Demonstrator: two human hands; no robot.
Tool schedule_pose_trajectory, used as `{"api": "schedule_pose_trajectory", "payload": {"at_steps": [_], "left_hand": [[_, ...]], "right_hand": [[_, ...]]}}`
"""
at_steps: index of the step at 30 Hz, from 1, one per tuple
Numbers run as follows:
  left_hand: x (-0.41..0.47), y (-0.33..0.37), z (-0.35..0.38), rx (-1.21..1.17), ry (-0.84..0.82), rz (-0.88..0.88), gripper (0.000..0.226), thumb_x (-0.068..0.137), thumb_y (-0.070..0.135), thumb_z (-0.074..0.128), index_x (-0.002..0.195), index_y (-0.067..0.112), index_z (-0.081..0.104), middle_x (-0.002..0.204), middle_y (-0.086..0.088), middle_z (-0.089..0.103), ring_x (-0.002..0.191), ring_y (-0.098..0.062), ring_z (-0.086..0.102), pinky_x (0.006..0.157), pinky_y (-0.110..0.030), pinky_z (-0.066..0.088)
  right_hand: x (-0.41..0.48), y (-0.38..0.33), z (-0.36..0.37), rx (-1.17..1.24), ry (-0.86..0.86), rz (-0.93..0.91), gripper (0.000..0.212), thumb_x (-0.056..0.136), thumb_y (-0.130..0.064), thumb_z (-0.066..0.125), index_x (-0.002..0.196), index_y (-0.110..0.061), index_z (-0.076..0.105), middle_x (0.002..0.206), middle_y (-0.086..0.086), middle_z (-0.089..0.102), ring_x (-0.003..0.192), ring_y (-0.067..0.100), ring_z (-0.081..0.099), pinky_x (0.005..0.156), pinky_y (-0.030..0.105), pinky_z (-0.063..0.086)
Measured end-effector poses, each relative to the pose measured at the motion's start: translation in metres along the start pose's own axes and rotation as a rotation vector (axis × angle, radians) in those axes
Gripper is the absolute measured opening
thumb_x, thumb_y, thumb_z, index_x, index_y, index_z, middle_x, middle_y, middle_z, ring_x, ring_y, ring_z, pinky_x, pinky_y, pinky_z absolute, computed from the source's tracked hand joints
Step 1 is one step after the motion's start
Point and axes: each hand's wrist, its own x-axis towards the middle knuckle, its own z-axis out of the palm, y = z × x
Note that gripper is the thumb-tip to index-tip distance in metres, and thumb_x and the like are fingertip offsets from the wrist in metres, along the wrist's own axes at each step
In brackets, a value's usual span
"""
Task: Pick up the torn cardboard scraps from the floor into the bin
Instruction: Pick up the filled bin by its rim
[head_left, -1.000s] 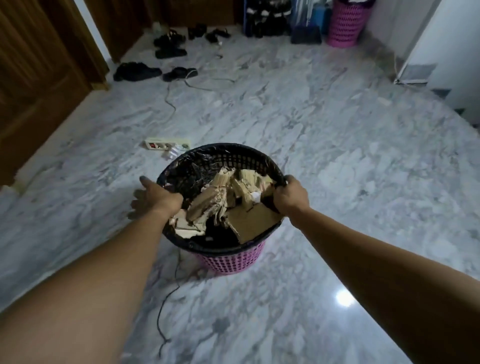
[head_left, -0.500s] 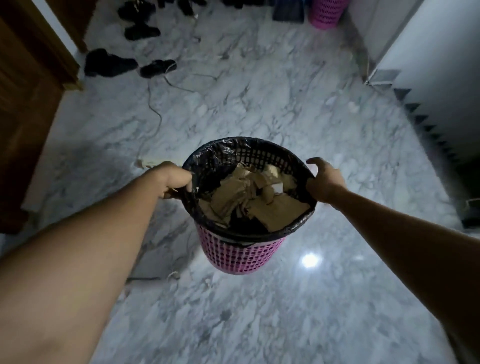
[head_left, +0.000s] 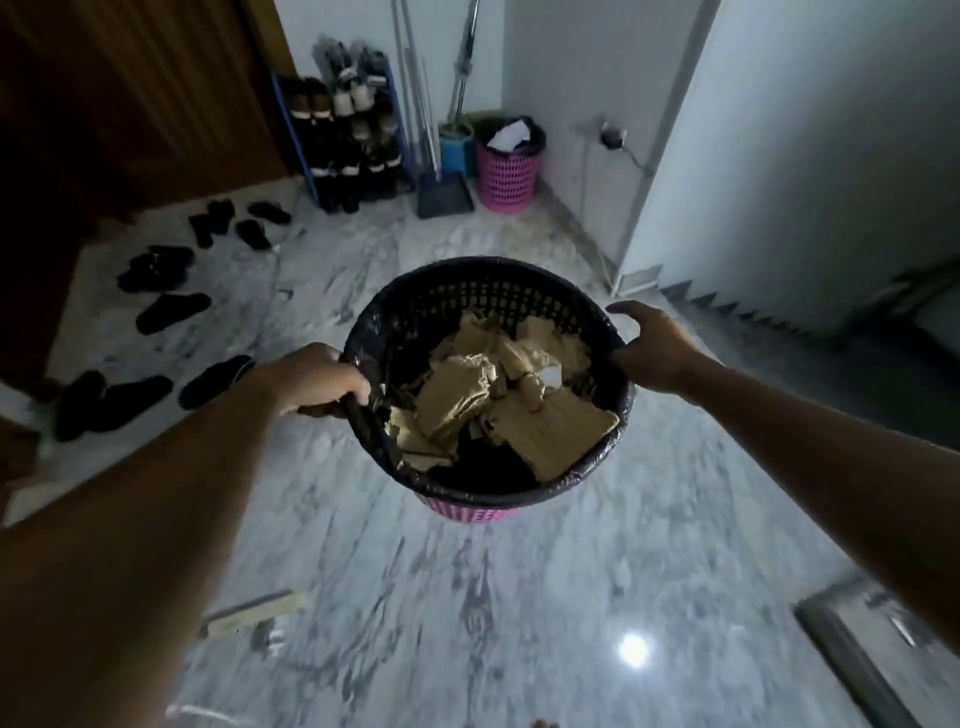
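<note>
Leftmost, dark sandals (head_left: 171, 312) scattered on marble floor (head_left: 519, 597) beside wooden door (head_left: 130, 104). Left hand (head_left: 317, 379) fingers curled tight around left rim of bin (head_left: 488, 280). Bin pink, black-lined, held above floor between both hands; cardboard scraps (head_left: 498, 395) piled inside. Right hand (head_left: 649, 348) at right rim, thumb raised, grip partly open. Far wall: shoe rack (head_left: 348, 135), second pink bin (head_left: 506, 176).

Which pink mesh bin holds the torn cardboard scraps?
The black-lined pink mesh bin held at its rim by both hands, filled with brown cardboard scraps. The other pink bin, by the far wall, shows only something white.
</note>
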Motion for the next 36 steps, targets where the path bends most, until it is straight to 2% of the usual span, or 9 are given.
{"api": "schedule_pose_trajectory", "payload": {"at_steps": [4, 11, 18, 20, 22, 25, 29, 33, 36], "left_hand": [[0.081, 0.075, -0.036, -0.045, -0.020, 0.073, 0.011, 0.066, 0.011, 0.070, 0.073, 0.011, 0.062, 0.065, -0.011, 0.063, 0.054, -0.020, 0.062, 0.052, -0.023, 0.040], [0.252, 0.197, -0.111, -0.042, -0.042, 0.180, 0.012, 0.070, 0.010, 0.065, 0.063, 0.015, 0.058, 0.054, -0.003, 0.059, 0.053, -0.020, 0.060, 0.053, -0.024, 0.043], [0.428, 0.325, -0.152, 0.088, -0.106, 0.227, 0.007, 0.065, 0.011, 0.063, 0.063, 0.014, 0.058, 0.059, -0.006, 0.057, 0.056, -0.022, 0.054, 0.053, -0.027, 0.042], [0.482, 0.358, -0.148, 0.115, -0.113, 0.228, 0.008, 0.068, 0.010, 0.064, 0.064, 0.013, 0.058, 0.061, -0.005, 0.056, 0.058, -0.021, 0.053, 0.052, -0.026, 0.040], [0.551, 0.388, -0.138, 0.130, -0.121, 0.221, 0.004, 0.070, 0.011, 0.064, 0.067, 0.012, 0.061, 0.064, -0.005, 0.059, 0.060, -0.020, 0.055, 0.051, -0.025, 0.039], [0.663, 0.418, -0.108, 0.182, -0.139, 0.202, 0.010, 0.066, 0.015, 0.062, 0.074, 0.012, 0.063, 0.072, -0.006, 0.063, 0.066, -0.022, 0.060, 0.055, -0.026, 0.044], [0.797, 0.442, -0.051, 0.295, -0.074, 0.200, 0.021, 0.075, 0.017, 0.061, 0.092, 0.005, 0.066, 0.092, -0.013, 0.068, 0.086, -0.030, 0.065, 0.069, -0.031, 0.050], [0.940, 0.451, 0.035, 0.311, -0.116, 0.268, 0.007, 0.084, 0.010, 0.057, 0.077, 0.008, 0.060, 0.099, -0.021, 0.068, 0.094, -0.039, 0.064, 0.079, -0.041, 0.051], [1.025, 0.442, 0.096, 0.264, -0.145, 0.293, 0.004, 0.080, 0.014, 0.063, 0.081, 0.012, 0.061, 0.095, -0.016, 0.069, 0.092, -0.036, 0.064, 0.072, -0.037, 0.048]], "right_hand": [[0.089, -0.030, -0.046, -0.047, 0.076, -0.005, 0.059, 0.080, -0.010, 0.062, 0.136, -0.025, 0.055, 0.131, 0.013, 0.062, 0.107, 0.033, 0.064, 0.087, 0.033, 0.052], [0.254, -0.061, -0.105, -0.072, 0.133, 0.064, 0.060, 0.075, -0.012, 0.066, 0.131, -0.032, 0.057, 0.113, 0.011, 0.069, 0.093, 0.028, 0.066, 0.091, 0.046, 0.054], [0.403, -0.054, -0.125, -0.014, 0.170, 0.225, 0.057, 0.079, -0.011, 0.069, 0.131, -0.029, 0.058, 0.104, 0.007, 0.068, 0.082, 0.021, 0.063, 0.077, 0.030, 0.048], [0.458, -0.040, -0.124, -0.003, 0.192, 0.231, 0.056, 0.079, -0.011, 0.070, 0.131, -0.027, 0.058, 0.115, 0.008, 0.069, 0.086, 0.020, 0.062, 0.078, 0.028, 0.044], [0.521, -0.020, -0.120, 0.024, 0.205, 0.257, 0.055, 0.081, -0.008, 0.069, 0.133, -0.021, 0.058, 0.126, 0.008, 0.063, 0.089, 0.019, 0.056, 0.081, 0.026, 0.041], [0.615, 0.021, -0.103, 0.122, 0.216, 0.367, 0.051, 0.083, 0.000, 0.064, 0.132, -0.014, 0.057, 0.114, 0.007, 0.056, 0.085, 0.022, 0.058, 0.079, 0.031, 0.047], [0.726, 0.083, -0.059, 0.210, 0.246, 0.467, 0.053, 0.076, -0.002, 0.065, 0.127, -0.018, 0.060, 0.113, 0.009, 0.064, 0.098, 0.026, 0.062, 0.076, 0.033, 0.048], [0.836, 0.167, 0.003, 0.289, 0.294, 0.642, 0.064, 0.077, -0.005, 0.063, 0.135, -0.029, 0.053, 0.116, 0.009, 0.067, 0.092, 0.025, 0.061, 0.073, 0.032, 0.048], [0.890, 0.227, 0.050, 0.358, 0.281, 0.742, 0.066, 0.079, -0.008, 0.063, 0.139, -0.030, 0.047, 0.117, 0.012, 0.067, 0.101, 0.032, 0.064, 0.077, 0.036, 0.053]]}}
